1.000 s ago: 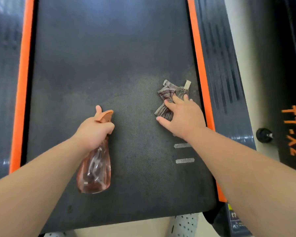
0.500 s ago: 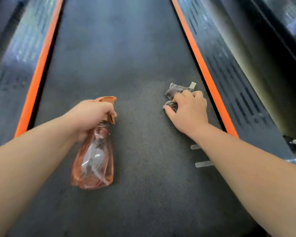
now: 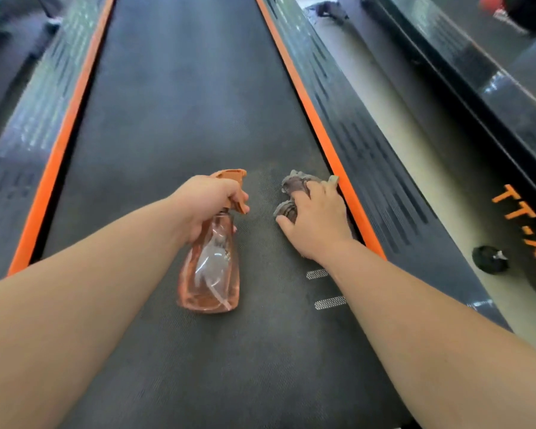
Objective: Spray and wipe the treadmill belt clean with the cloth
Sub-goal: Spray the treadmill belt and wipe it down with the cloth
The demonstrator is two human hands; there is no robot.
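The dark grey treadmill belt (image 3: 174, 125) runs away from me between two orange strips. My left hand (image 3: 206, 202) grips the neck of a clear orange spray bottle (image 3: 211, 267), its orange nozzle pointing right, the bottle's base hanging over the belt. My right hand (image 3: 317, 219) presses a bunched grey-brown cloth (image 3: 293, 187) onto the belt near the right orange strip (image 3: 322, 134), fingers curled over the cloth. A paler patch of belt lies around the cloth.
Black ribbed side rails (image 3: 362, 125) flank the belt, with the left orange strip (image 3: 62, 140) opposite. A neighbouring black machine with orange lettering (image 3: 520, 212) stands at right, across a strip of pale floor (image 3: 421, 134). A black knob (image 3: 489, 260) sits there.
My view has tilted up along the belt. The right hand and cloth have shifted toward the right orange strip, and the left hand with the bottle has moved closer to the cloth.
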